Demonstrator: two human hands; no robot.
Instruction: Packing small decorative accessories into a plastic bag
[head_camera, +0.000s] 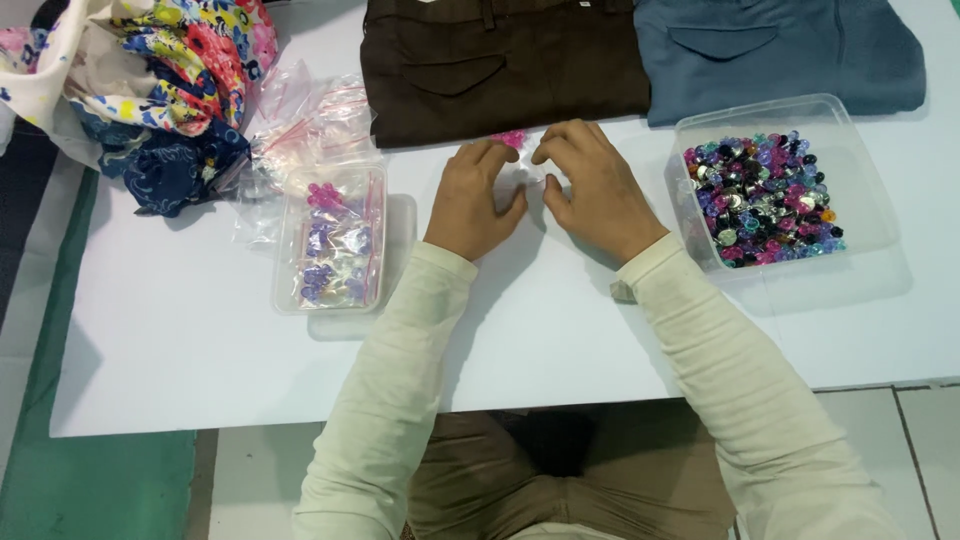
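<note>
My left hand (475, 200) and my right hand (592, 190) rest close together on the white table (200, 370), fingers pinching a small clear plastic bag (522, 178) between them. A few pink beads (510, 138) show at the bag's far end, just above my fingertips. Most of the bag is hidden by my fingers. To the right stands a clear plastic tub (860, 170) holding several coloured beads (762, 198). To the left sits a smaller clear tub (290, 290) with several filled little bags (335, 245) of pink and purple beads.
Dark brown trousers (500, 65) and blue-grey trousers (780, 50) lie folded at the table's far edge. A heap of flowered cloth (160, 80) and a pile of empty clear bags (310, 125) sit at the far left. Green floor (90, 480) lies beyond the left edge.
</note>
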